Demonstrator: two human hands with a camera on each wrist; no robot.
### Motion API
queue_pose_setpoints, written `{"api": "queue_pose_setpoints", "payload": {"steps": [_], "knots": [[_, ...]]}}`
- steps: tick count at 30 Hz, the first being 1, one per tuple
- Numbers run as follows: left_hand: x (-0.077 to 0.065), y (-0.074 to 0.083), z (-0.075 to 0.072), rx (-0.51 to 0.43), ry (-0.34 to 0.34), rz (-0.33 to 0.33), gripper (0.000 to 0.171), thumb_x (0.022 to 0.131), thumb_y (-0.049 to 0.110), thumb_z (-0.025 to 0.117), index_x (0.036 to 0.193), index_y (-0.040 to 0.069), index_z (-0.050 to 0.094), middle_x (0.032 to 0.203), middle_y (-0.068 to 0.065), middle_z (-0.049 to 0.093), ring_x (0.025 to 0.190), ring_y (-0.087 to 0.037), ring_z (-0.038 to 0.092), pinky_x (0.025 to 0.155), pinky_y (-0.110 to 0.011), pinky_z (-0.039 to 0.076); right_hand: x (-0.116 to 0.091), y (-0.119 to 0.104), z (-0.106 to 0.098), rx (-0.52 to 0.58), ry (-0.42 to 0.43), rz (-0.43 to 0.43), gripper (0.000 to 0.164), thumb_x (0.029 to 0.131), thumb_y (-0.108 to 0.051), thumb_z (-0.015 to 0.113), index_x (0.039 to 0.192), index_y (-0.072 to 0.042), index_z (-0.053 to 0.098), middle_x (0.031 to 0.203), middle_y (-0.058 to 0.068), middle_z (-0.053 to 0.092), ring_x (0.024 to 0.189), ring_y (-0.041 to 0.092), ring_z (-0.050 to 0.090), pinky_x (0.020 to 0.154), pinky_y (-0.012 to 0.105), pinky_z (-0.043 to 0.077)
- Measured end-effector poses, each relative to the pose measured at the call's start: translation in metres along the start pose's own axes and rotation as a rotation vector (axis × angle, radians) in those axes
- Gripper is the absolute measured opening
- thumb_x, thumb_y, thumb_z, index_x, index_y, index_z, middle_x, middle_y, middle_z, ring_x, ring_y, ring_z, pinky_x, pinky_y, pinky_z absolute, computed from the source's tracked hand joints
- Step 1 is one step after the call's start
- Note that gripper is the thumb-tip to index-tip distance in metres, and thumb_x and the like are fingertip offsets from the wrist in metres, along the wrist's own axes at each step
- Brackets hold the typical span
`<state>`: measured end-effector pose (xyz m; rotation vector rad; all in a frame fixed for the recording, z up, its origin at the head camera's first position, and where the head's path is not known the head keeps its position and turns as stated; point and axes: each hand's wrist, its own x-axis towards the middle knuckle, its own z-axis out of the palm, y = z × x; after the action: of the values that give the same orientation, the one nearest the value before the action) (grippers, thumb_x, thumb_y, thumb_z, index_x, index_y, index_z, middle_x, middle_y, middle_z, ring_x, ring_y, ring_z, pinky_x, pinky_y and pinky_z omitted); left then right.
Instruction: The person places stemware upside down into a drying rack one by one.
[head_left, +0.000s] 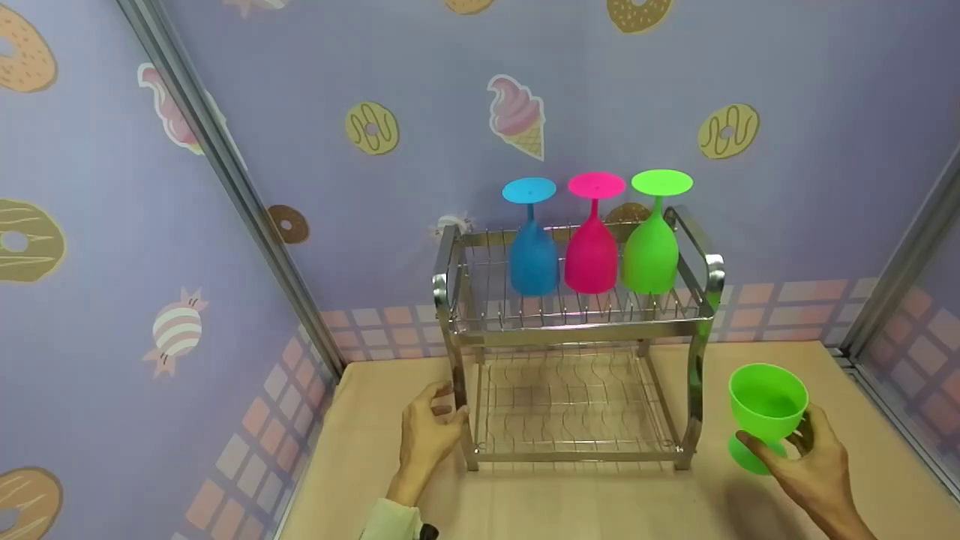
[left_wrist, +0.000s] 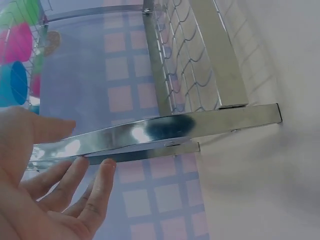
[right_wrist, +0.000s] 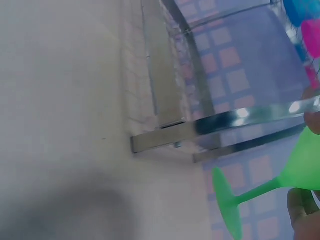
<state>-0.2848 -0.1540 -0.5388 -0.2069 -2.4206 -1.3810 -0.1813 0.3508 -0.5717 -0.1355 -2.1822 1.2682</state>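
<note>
A green plastic goblet (head_left: 766,405) is held by my right hand (head_left: 817,469) at the right of the rack, its mouth up and its round foot below. In the right wrist view the goblet (right_wrist: 260,190) shows its stem and foot, with fingers at its bowl. My left hand (head_left: 429,435) is at the left front leg of a two-tier metal dish rack (head_left: 585,330). The left wrist view has its thumb and loosely bent fingers (left_wrist: 102,187) on either side of that leg. Blue (head_left: 534,259), pink (head_left: 592,259) and green (head_left: 651,259) goblets stand upside down on the top tier.
The lower tier (head_left: 574,397) is a wire shelf with wavy dividers. Under the rack lies a pale tabletop (head_left: 570,499). Patterned walls (head_left: 420,60) enclose the back and sides, with a metal post (head_left: 232,180) at the left corner.
</note>
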Motion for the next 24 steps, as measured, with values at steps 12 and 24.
{"api": "queue_pose_setpoints", "payload": {"steps": [12, 24], "knots": [[-0.025, 0.045, 0.002, -0.128, -0.226, 0.137, 0.052, 0.092, 0.023, 0.083, 0.136, 0.004, 0.065, 0.137, -0.019, 0.068, 0.114, -0.039, 0.071, 0.096, -0.059, 0.062, 0.001, -0.060, 0.011, 0.020, -0.040, -0.417, 0.103, 0.053, 0.015, 0.099, 0.146, 0.003, 0.059, 0.133, -0.005, 0.066, 0.122, -0.011, 0.057, 0.105, 0.003, 0.043], [-0.048, 0.094, 0.022, -0.170, -0.343, 0.266, 0.055, 0.094, 0.035, 0.081, 0.141, 0.013, 0.062, 0.141, -0.010, 0.068, 0.119, -0.030, 0.071, 0.098, -0.039, 0.063, -0.012, -0.111, 0.036, -0.283, -0.097, -0.694, 0.117, 0.039, 0.017, 0.102, 0.147, -0.006, 0.062, 0.135, 0.020, 0.065, 0.123, 0.011, 0.059, 0.115, 0.002, 0.030]]}}
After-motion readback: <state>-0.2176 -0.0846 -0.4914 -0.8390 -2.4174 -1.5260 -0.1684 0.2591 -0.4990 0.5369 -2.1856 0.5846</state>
